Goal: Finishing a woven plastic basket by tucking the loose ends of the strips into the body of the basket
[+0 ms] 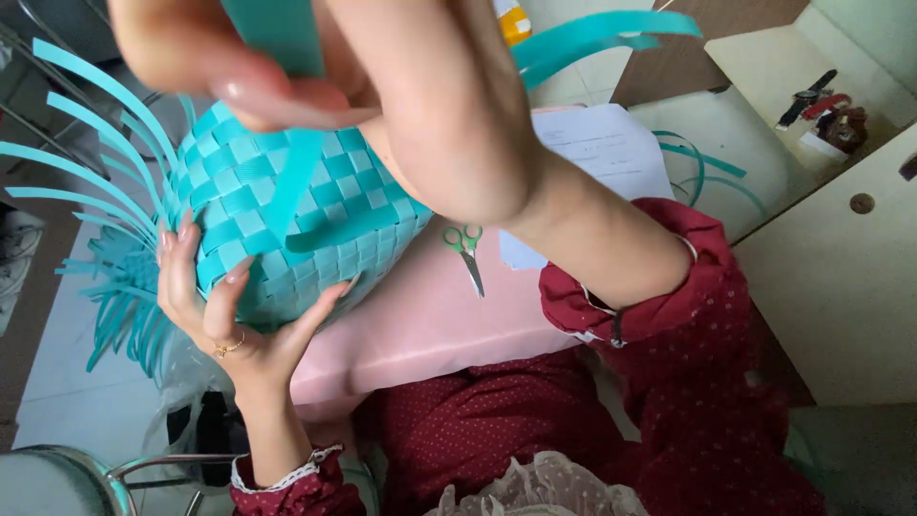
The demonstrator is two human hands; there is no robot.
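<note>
**Strip pulled tight over a half-woven basket**

Fingers of the right hand [287,72] are pinching a teal strip [291,182] close to the camera, drawing it up from the weave. The left hand [224,306] is spreading its fingers wide under the woven basket [287,220], cupping it from below and pressing it toward the body; a thin gold bracelet is hanging at that wrist.

The basket is sitting tilted, held just above the edge of a pink table [430,315], its opening turning away from the camera, so whether anything is lying inside cannot be told. Loose strip ends [105,182] are fanning out to the left and more are curling behind the right forearm.

Judging from the grip, the pinched strip is bearing most of the pull: if it is tugged too hard it is likely to crease or slip out of the crossings, loosening the neat checks around it. The left hand is supporting only with fingertips, so the basket could be rolling off the palm if the pull is coming sideways. The fanned ends are also risking a snag on the sleeve.

Farther out, green-handled scissors [465,250] are lying on the table beside a white paper sheet [597,143], well apart from both hands. At the far right, small tools [821,107] are resting on a cream surface.
</note>
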